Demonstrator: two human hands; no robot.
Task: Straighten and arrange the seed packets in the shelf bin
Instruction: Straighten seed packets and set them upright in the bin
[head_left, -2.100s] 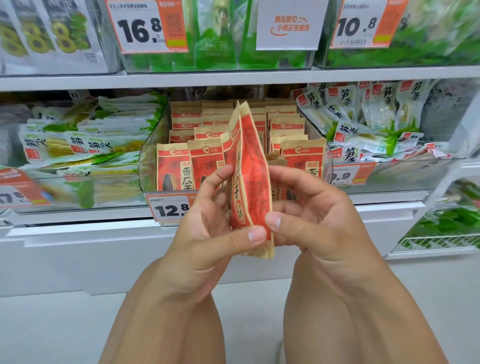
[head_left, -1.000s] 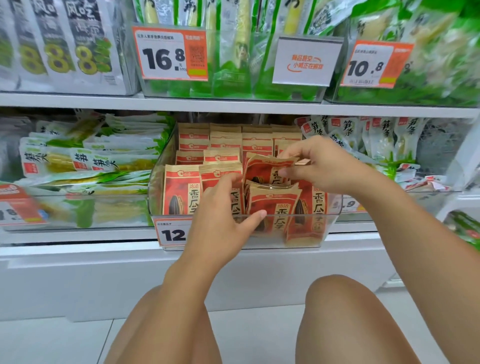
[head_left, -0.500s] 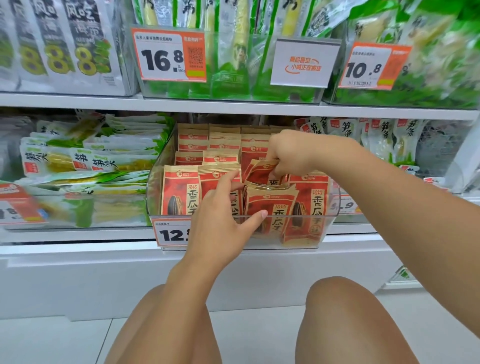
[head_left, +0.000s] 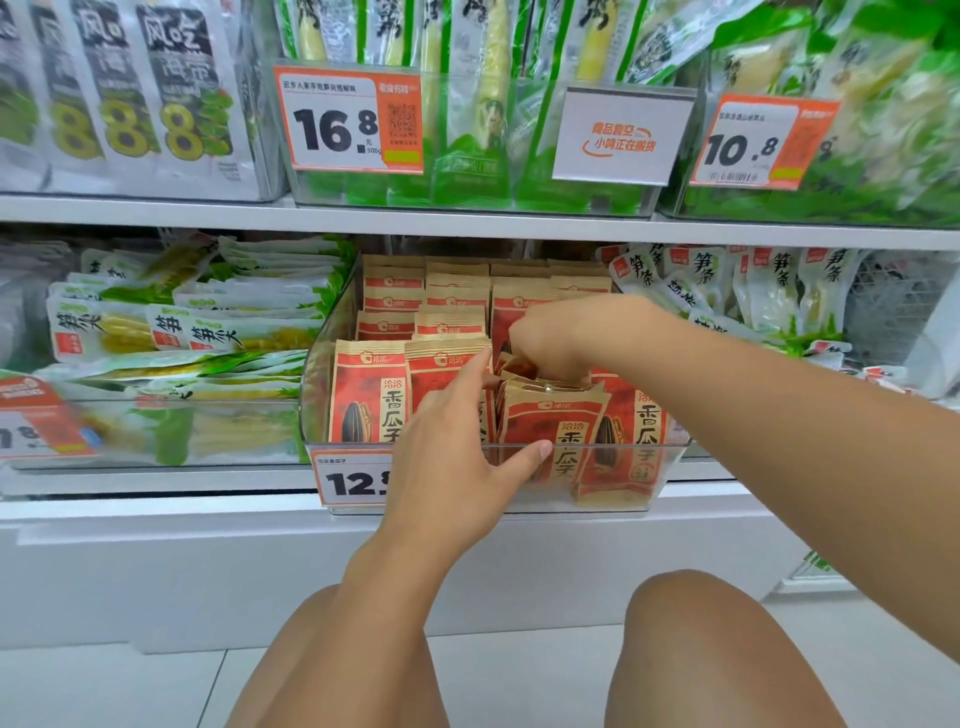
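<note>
Two hands work among the red seed packets in a clear shelf bin.

Rows of the packets stand upright in the bin on the lower shelf, between green-and-white snack bags on one side and more of the same kind on the other. The left hand reaches over the bin's front wall, fingers mostly straight, the forefinger lying against a front packet and the thumb resting along the rim. The right hand is curled deeper in the middle row, its fingertips pinching the top of a tilted packet. A price tag reading 12 hangs on the bin's front, partly hidden by the left wrist.
</note>
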